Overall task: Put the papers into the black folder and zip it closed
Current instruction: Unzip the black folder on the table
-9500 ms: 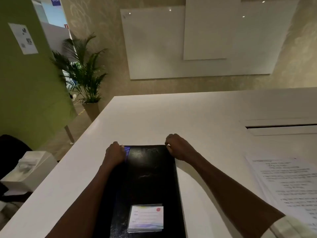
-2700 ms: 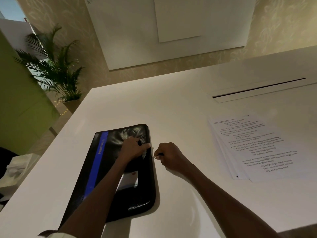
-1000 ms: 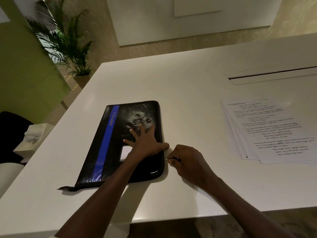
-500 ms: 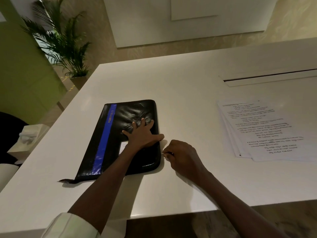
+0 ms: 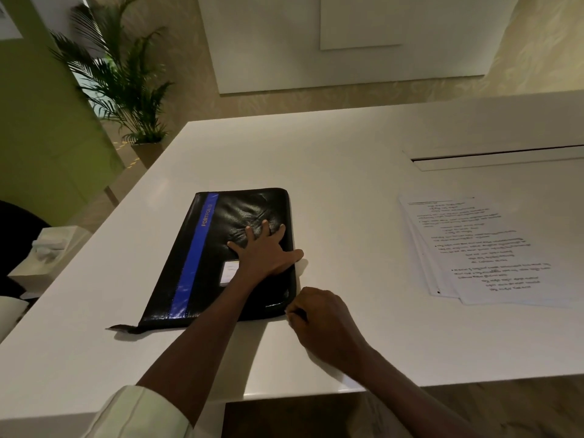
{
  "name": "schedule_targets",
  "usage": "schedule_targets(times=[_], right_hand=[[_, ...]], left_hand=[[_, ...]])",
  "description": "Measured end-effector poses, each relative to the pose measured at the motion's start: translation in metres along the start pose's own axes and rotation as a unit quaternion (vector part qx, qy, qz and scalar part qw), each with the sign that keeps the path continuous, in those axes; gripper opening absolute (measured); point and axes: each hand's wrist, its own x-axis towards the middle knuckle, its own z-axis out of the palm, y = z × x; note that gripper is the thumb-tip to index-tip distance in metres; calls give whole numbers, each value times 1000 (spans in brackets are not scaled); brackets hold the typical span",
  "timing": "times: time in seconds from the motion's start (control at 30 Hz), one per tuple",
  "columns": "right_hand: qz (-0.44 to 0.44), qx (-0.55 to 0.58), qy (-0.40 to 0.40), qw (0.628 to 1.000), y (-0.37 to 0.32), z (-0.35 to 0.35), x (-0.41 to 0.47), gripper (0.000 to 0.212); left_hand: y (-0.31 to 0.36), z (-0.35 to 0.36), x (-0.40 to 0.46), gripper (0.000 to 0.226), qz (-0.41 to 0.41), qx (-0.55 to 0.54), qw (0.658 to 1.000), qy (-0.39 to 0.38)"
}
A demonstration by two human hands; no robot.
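Head view: left hand (image 5: 267,252) presses flat, fingers spread, on the black folder (image 5: 221,257) lying on the table (image 5: 347,184); right hand (image 5: 319,314) pinches something at its near right corner, presumably the zipper pull. Papers (image 5: 480,248) lie well apart, right. Unzipping should go best with the folder pinned and the pull drawn steadily around the corner.

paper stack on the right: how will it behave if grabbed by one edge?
The paper stack is probably floppy: thin loose sheets. It may fan apart, since the edges already sit staggered with no clip visible. On the smooth white table it likely slides easily when pushed.
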Motion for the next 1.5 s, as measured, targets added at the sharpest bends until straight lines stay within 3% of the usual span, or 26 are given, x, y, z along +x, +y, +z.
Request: schedule_targets(times=[0.3,0.4,0.53,0.63,0.7,0.77,0.87,1.07,1.2,1.3,1.37,1.5], right_hand=[[34,-4,4,999,-19,9,-1,26],[52,16,13,998,-20,7,-1,23],[57,28,31,997,-17,5,2,21],[54,63,32,996,-16,7,3,23],[46,75,34,996,-16,10,3,25],[42,74,36,996,-16,14,3,26],[38,72,34,996,-15,16,2,27],[10,78,5,997,-18,16,-2,23],[-17,88,-15,996,-18,16,-7,22],[-60,40,-15,997,-12,5,-5,16],[-139,-54,39,988,-6,-2,0,6],[-236,-167,1,957,6,-11,20,35]], left_hand=[[-2,3,-2,86,-10,-6,1000,6],[-2,-3,-15,92,-27,-93,995,11],[-15,-9,-64,52,-11,-289,945,155],[-33,-21,-108,18,-50,-311,928,201],[-42,-27,-132,24,-83,-324,928,164],[-44,-29,-151,30,-105,-356,925,77],[-38,-24,-165,27,-126,-442,888,-23],[-17,-13,-169,26,-174,-597,781,-58],[-16,-12,-172,29,-194,-627,752,-66],[-18,-14,-176,25,-164,-613,770,-71],[-17,-13,-180,24,-133,-585,799,-47],[-13,-4,-185,25,-49,-393,914,89]])
